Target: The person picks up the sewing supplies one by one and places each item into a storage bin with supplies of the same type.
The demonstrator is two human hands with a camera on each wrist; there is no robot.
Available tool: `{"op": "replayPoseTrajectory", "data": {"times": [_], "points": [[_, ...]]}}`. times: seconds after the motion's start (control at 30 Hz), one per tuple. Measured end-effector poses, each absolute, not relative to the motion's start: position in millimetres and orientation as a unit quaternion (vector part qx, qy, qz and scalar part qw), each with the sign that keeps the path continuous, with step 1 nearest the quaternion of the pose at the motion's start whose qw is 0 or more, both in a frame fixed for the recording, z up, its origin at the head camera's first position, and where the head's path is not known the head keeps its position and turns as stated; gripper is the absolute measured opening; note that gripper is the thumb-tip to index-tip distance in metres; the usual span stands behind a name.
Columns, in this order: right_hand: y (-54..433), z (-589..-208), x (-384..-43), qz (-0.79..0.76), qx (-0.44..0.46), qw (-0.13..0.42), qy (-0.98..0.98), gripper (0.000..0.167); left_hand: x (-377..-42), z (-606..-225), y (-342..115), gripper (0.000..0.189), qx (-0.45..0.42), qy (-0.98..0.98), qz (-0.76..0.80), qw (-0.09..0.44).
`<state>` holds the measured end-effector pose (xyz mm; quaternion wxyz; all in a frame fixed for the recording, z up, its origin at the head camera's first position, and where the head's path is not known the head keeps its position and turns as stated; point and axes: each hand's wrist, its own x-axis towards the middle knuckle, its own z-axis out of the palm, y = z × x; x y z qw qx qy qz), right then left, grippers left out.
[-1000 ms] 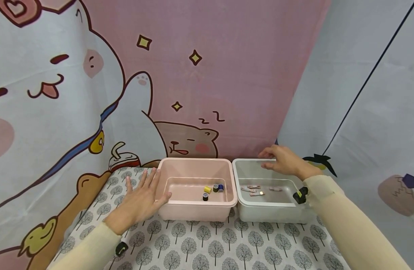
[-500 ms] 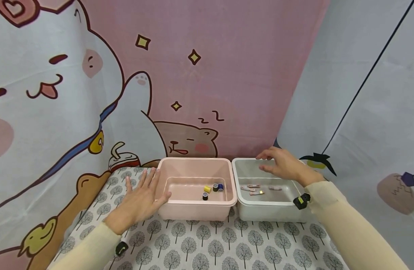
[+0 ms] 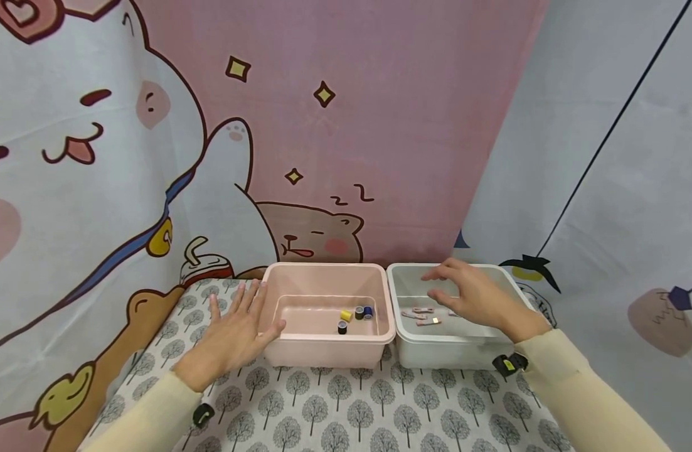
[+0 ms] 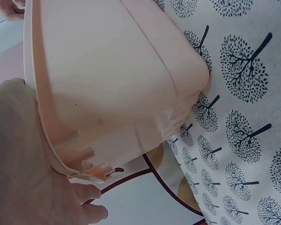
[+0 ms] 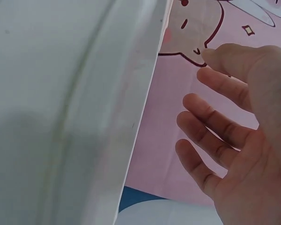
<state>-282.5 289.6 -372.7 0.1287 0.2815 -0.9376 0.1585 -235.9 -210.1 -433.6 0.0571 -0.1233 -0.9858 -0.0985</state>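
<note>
A pink bin (image 3: 329, 351) stands on the table and holds several thread spools: a yellow spool (image 3: 346, 316), a blue spool (image 3: 368, 312) and dark ones. My left hand (image 3: 229, 342), fingers spread, rests against the bin's left rim. To the right, a pale grey-green bin (image 3: 453, 355) holds several small pinkish pieces with metal ends (image 3: 428, 321), perhaps short cables; their kind is too small to tell. Above that bin hovers my right hand (image 3: 472, 292), fingers loosely bent and holding nothing. It hides part of one piece. In the right wrist view its fingers (image 5: 210, 131) are apart.
The two bins stand side by side, almost touching. Beneath them lies a tablecloth (image 3: 334, 408) with a tree print. A cartoon-printed curtain (image 3: 408, 157) hangs directly behind the bins, and pale cloth (image 3: 617, 207) hangs at the right.
My right hand has come nearer and lower over the grey-green bin, uncovering its far right rim. The left hand stays in place, and the bins' contents look unmoved.
</note>
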Motion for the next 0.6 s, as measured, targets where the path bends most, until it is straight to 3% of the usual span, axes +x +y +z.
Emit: {"op": "replayPoseTrajectory", "data": {"times": [0.6], "points": [[285,-403,-243,0.184,0.339,0.221,-0.896,0.033,-237,-436,-211,0.102,-0.125,-0.985,-0.102,0.065]]}}
